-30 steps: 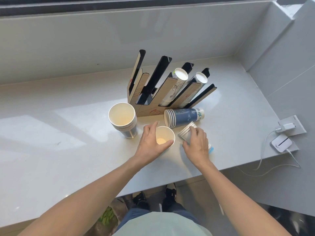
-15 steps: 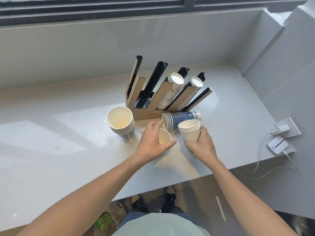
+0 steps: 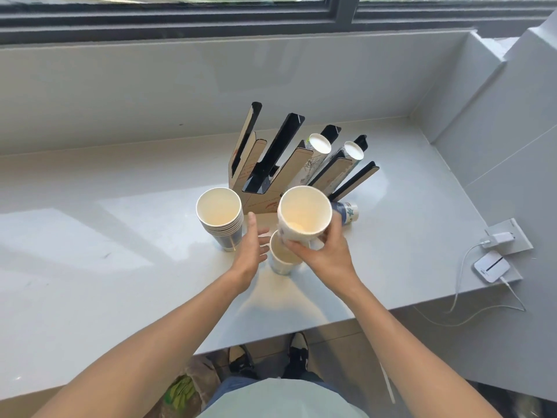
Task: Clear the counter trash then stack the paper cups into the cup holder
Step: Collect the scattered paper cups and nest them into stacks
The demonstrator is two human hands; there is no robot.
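My right hand [image 3: 327,253] grips a small stack of white paper cups [image 3: 303,214], lifted above the counter with the mouth facing me. Just below it a single paper cup [image 3: 280,257] stands upright on the grey counter [image 3: 120,267]. My left hand [image 3: 251,251] is beside that cup with fingers spread, holding nothing. A taller stack of cups [image 3: 220,217] stands to the left. The slotted cup holder [image 3: 280,173] sits behind, two of its right channels filled with cup stacks [image 3: 319,144]. A blue cup stack [image 3: 346,211] lies on its side, mostly hidden by the lifted cups.
A white charger and a small white device [image 3: 491,265] with cables lie at the counter's right edge. A wall and window sill run along the back, a raised ledge on the right. Below the counter edge are my feet and a bag [image 3: 193,384].
My right hand has raised its cup stack higher and toward the left, over the single cup. My left hand has let go of that cup and opened beside it.
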